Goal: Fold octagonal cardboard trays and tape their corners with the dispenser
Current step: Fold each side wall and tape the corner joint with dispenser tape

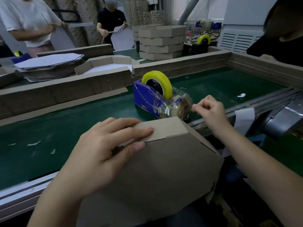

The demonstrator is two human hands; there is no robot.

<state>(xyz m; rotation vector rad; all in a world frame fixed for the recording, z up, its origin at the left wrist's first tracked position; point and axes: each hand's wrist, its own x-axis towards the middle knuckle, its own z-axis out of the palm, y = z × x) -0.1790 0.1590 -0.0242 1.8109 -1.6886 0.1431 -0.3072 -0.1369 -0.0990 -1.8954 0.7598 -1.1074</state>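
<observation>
- Green conveyor belt (65, 125) across the frame, metal rail at its near edge, low cardboard walls (65, 92) along the far side and right end.
- Tape dispenser (147, 99): blue, upright on the belt near the middle, yellow tape roll (165, 82) in its cradle, loose clear tape wrapped over its front end.
- Cardboard tray (164, 169): brown, nearest the camera, overhanging the belt's near rail, tilted with its plain underside up, side flaps folded and meeting at a corner just in front of the dispenser.
- Left hand (105, 148): spread over that corner, fingers straight, pressing the overlapping flaps flat.
- Right hand (211, 110): raised just right of the dispenser's front end, fingers curled, thumb and forefinger pinched together; clear strip between them or not, impossible to tell.
- Beyond the wall: stack of folded trays (161, 41), pile of flat blanks (49, 66), second dispenser (203, 41), two people standing with blanks in hand.
- Paper scraps (33, 143) on the belt at left; small white object (241, 95) at right.
</observation>
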